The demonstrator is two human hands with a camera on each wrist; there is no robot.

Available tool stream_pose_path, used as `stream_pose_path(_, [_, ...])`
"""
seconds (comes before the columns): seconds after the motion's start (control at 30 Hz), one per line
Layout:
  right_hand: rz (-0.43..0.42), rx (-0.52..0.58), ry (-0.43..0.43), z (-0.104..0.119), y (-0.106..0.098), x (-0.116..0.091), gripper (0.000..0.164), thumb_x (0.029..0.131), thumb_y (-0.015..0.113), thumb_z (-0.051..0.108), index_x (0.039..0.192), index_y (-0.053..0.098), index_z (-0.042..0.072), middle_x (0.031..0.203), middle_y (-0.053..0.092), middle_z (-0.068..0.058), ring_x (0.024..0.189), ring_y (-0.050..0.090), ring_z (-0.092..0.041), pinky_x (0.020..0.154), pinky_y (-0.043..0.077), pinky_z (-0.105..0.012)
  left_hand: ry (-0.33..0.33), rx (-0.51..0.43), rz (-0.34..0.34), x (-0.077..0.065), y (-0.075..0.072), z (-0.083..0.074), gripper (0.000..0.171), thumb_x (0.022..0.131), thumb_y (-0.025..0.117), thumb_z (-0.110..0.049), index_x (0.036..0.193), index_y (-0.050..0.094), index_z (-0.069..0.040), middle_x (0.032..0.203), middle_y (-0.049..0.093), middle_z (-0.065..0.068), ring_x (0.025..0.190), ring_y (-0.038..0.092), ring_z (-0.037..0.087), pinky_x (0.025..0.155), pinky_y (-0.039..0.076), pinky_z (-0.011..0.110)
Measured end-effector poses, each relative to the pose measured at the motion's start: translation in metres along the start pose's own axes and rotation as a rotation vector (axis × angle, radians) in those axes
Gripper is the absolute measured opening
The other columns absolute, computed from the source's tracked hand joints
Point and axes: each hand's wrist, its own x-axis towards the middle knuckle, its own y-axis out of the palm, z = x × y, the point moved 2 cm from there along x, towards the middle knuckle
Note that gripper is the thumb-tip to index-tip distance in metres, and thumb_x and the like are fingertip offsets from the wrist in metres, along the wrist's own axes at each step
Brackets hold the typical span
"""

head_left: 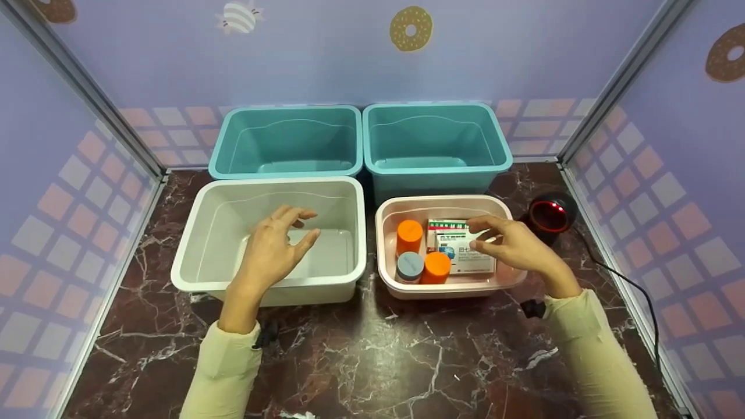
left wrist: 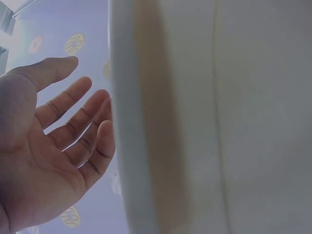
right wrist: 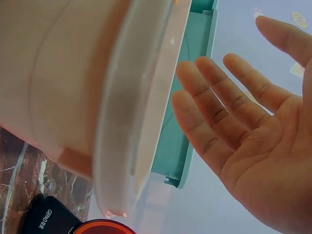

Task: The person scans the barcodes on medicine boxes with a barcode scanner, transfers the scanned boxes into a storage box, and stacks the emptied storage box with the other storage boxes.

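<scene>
Above the off-white bin (head_left: 326,291) hovers my left hand (head_left: 270,250), its fingers loosely bent and holding nothing. My right hand (head_left: 512,244) hangs over the right side of the pale pink bin (head_left: 387,203), fingers relaxed, near the white medicine boxes (head_left: 474,256). Two orange-capped bottles, one at the back (head_left: 410,233) and one in front (head_left: 436,266), stand in the pink bin beside a grey-capped bottle (head_left: 410,266). In the left wrist view the bin wall fills the right side. The right wrist view shows the right palm bare beside the pink bin's rim.
Two teal bins, a left one (head_left: 285,174) and a right one (head_left: 433,180), stand behind against the patterned wall. A black device (head_left: 550,218) with a glowing red window sits right of the pink bin. Its cable (head_left: 634,285) runs toward the front along the right wall.
</scene>
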Motion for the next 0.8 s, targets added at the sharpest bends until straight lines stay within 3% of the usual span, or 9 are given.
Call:
stream_pose_path(0.33, [0.003,0.018,-0.023,-0.001,0.005,-0.001,0.040,0.092,0.071,0.020,0.129,0.063,0.006,0.119,0.069,-0.019,0.100,0.071,-0.027,0.087,0.057,-0.044,0.002,-0.024,0.006,-0.003,0.005,-0.005,0.029,0.091,0.073,-0.026,0.118,0.070,-0.016,0.114,0.069,0.006,0.099,0.067,0.026,0.078,0.054,0.041])
stream_pose_path(0.63, [0.017,0.050,-0.027,0.000,0.013,-0.005,0.038,0.093,0.070,0.022,0.128,0.064,0.010,0.120,0.069,-0.017,0.101,0.070,-0.026,0.085,0.056,-0.028,0.025,-0.063,-0.010,-0.007,0.012,-0.008,0.028,0.090,0.074,-0.022,0.115,0.071,-0.013,0.111,0.069,0.009,0.096,0.067,0.027,0.075,0.054,0.039])
stream_pose_path(0.8, [0.031,0.063,-0.038,0.000,0.017,-0.004,0.039,0.094,0.069,0.022,0.130,0.063,0.008,0.120,0.068,-0.016,0.102,0.069,-0.026,0.086,0.056,-0.033,0.021,-0.078,-0.001,-0.008,0.017,-0.011,0.026,0.090,0.074,-0.023,0.115,0.072,-0.015,0.110,0.069,0.009,0.095,0.066,0.026,0.075,0.055,0.038])
